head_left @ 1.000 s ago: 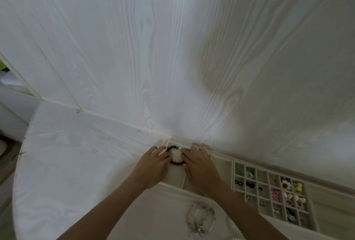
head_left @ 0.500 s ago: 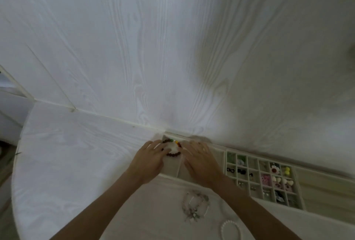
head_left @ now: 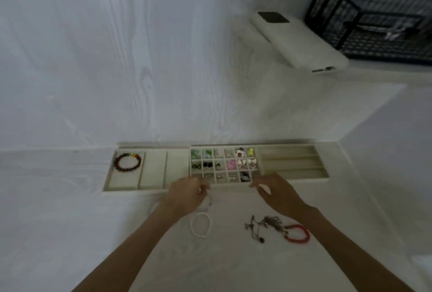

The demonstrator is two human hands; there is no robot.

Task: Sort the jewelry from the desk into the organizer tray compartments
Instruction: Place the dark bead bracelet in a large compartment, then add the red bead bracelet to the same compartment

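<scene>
Your white worktop runs wide and bare to the left of your arms, and its right edge cuts diagonally away past the tray. The organizer tray lies flat against the back wall, long side toward you, with a strip of open surface between its front rim and the loose jewelry. A black wire basket and a white power bank sit on a raised ledge at the far right, well apart from the tray.

The dark beaded bracelet lies in the leftmost long compartment, at its far end; the two long compartments beside it hold nothing visible. Small pieces fill the grid in the middle. On the worktop near you lie a white pearl bracelet, a tangled chain piece and a red bracelet, the last two touching.

A second ago both hands pressed at the dark bracelet in the tray; now they have drawn back to the front rim. Your left hand has its fingers curled, and whether it pinches anything you cannot tell through the blur. Your right hand hovers with relaxed, spread fingers, holding nothing
</scene>
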